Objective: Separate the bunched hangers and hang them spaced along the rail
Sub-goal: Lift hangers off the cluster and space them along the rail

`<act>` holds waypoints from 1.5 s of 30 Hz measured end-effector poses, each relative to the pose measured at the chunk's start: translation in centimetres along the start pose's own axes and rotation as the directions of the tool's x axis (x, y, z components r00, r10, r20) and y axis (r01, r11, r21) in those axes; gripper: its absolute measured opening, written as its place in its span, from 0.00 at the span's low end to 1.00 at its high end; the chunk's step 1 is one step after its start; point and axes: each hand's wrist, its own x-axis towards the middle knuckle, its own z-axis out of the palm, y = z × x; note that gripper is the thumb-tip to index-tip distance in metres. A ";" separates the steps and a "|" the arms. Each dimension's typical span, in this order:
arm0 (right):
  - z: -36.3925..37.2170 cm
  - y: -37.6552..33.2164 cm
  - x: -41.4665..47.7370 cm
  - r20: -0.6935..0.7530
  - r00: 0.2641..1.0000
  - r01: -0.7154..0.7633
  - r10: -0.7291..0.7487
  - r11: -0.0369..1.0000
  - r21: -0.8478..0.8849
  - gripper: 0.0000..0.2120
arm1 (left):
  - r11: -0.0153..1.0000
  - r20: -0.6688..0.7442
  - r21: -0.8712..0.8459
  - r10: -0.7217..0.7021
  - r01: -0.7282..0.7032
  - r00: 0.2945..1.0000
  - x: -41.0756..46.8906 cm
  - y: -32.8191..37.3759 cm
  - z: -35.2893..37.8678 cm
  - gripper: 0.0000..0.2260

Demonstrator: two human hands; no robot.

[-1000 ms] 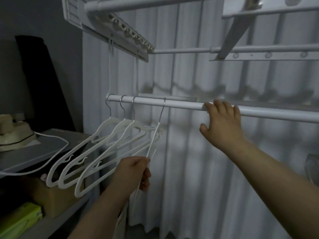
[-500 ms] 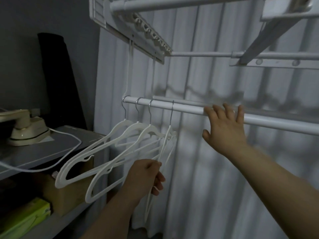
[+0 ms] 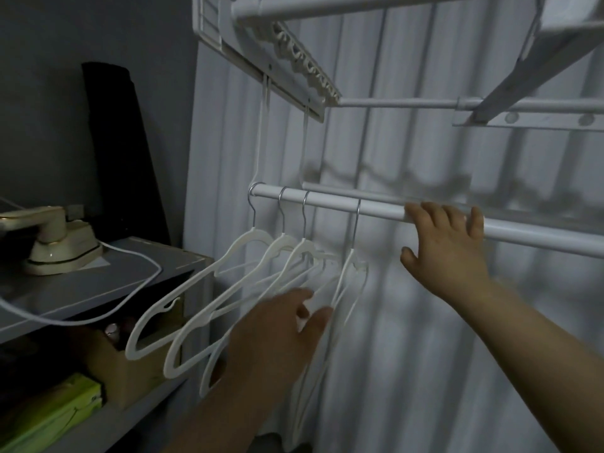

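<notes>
On the rail (image 3: 327,199) toward 9 o'clock, four hangers (image 3: 282,240) are hung close. The rail is apparently steadied by the right hand (image 3: 447,253), laid flat; the left hand (image 3: 277,331), at 6 o'clock, is spread, grip empty.

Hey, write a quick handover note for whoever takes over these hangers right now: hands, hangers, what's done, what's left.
Hands: the left hand is low beside the rightmost hanger, fingers loose; blurred, no clear grip. The right hand is open, fingers resting on the rail.
Things: four white hangers hook on the rail's left end; the three left hangers sit close together, the rightmost a little apart.
Done: all four hang separately.
Left: probably slide them rightward for wider, even gaps.
</notes>
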 end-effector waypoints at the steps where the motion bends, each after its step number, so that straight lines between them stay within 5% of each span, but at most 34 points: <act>1: 0.1 0.1 -0.1 -0.022 1.000 0.002 -0.002 1.000 0.003 0.28 | 0.996 -0.144 0.033 0.089 -0.085 0.986 0.0 0.1 -0.7 0.19; 3: 0.1 0.3 -0.1 -0.042 0.999 0.009 -0.009 1.000 0.003 0.28 | 0.990 -0.232 0.098 0.122 -0.102 0.965 0.6 -0.4 -1.5 0.18; 7: 0.0 0.6 -0.2 -0.015 1.000 0.010 -0.010 1.000 -0.023 0.29 | 0.968 -0.060 0.248 -0.027 0.041 0.998 1.6 -3.2 -1.4 0.21; 12: 1.4 0.8 0.0 -0.135 0.990 0.034 -0.034 0.999 -0.004 0.29 | 0.885 0.052 0.466 -0.043 0.014 0.998 1.8 -4.1 -0.1 0.18; 19: 2.0 1.0 0.1 -0.223 0.973 0.054 -0.063 0.998 -0.044 0.31 | 0.949 0.064 0.314 0.000 -0.020 0.998 1.6 -4.1 1.2 0.12; 25: 1.3 1.0 0.0 -0.138 0.988 0.061 -0.064 0.998 -0.031 0.30 | 0.975 0.107 0.219 0.020 -0.043 0.994 1.0 -3.1 1.6 0.13; 30: 1.7 1.1 0.1 -0.172 0.980 0.091 -0.104 0.993 -0.081 0.31 | 0.981 -0.185 0.132 0.163 -0.140 0.969 1.5 -2.8 0.4 0.19; 34: 2.2 1.1 0.3 -0.279 0.951 0.110 -0.131 0.990 -0.088 0.32 | 0.970 -0.319 0.242 0.085 -0.005 0.944 3.1 -3.9 -1.8 0.19; 40: 2.5 1.4 0.3 -0.369 0.915 0.127 -0.163 0.985 -0.121 0.33 | 0.897 -0.140 0.382 -0.181 0.222 0.973 5.2 -6.7 -3.2 0.21; 45: 2.7 1.5 0.3 -0.375 0.916 0.109 -0.142 0.988 -0.108 0.33 | 0.859 -0.036 0.494 -0.132 0.133 0.991 4.8 -7.0 -2.5 0.13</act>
